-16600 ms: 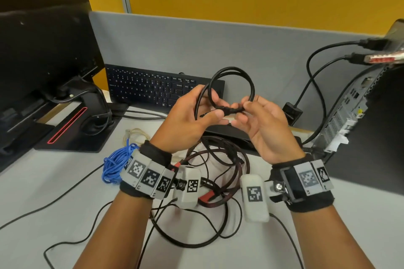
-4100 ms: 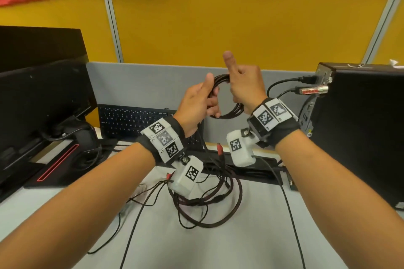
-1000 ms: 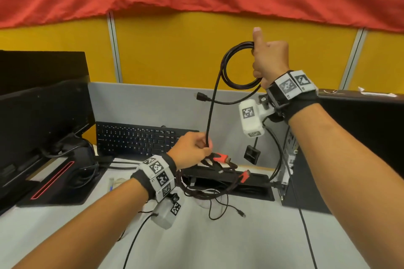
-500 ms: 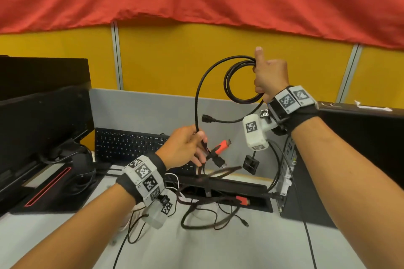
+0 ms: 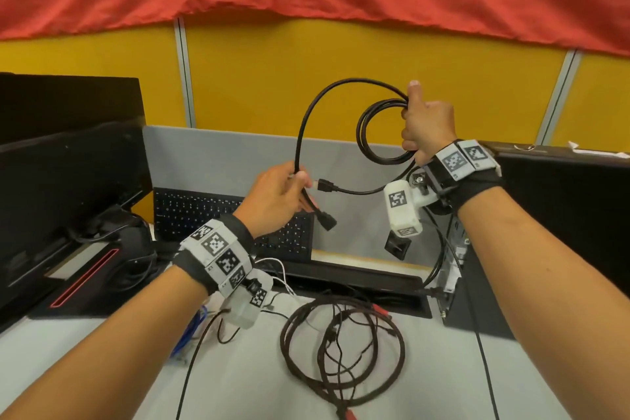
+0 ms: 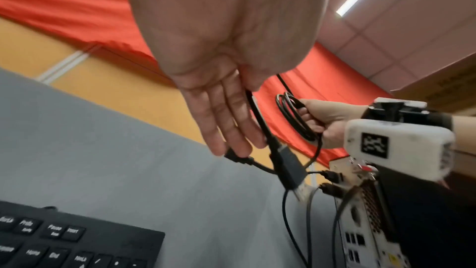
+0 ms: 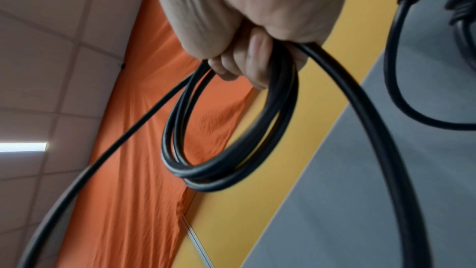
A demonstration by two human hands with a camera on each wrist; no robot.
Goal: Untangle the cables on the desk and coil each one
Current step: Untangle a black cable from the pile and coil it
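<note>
My right hand [image 5: 410,128] is raised by the partition and grips a small coil of the black cable [image 5: 388,159] in its fist; the loops [image 7: 231,170] hang below the curled fingers. From that coil a wide arc runs up, over and down to my left hand [image 5: 300,187], which pinches the cable just above its end plug [image 5: 327,220]. The other plug [image 5: 325,185] dangles from the coil beside my left fingers [image 6: 231,129]. On the desk lies a loose pile of dark braided cable [image 5: 341,351] with red plugs, mixed with thin black wires.
A blue cable [image 5: 194,327] and a white wire [image 5: 283,269] lie under my left wrist. A keyboard [image 5: 204,215] leans against the grey partition, a monitor [image 5: 68,164] stands left, a computer tower [image 5: 562,232] with plugged-in cables right, a cable slot [image 5: 358,280] behind the pile.
The braided cable with red plugs, lifted near my left hand half a second ago, now lies on the desk. My left hand has slid along the black cable to near its plug.
</note>
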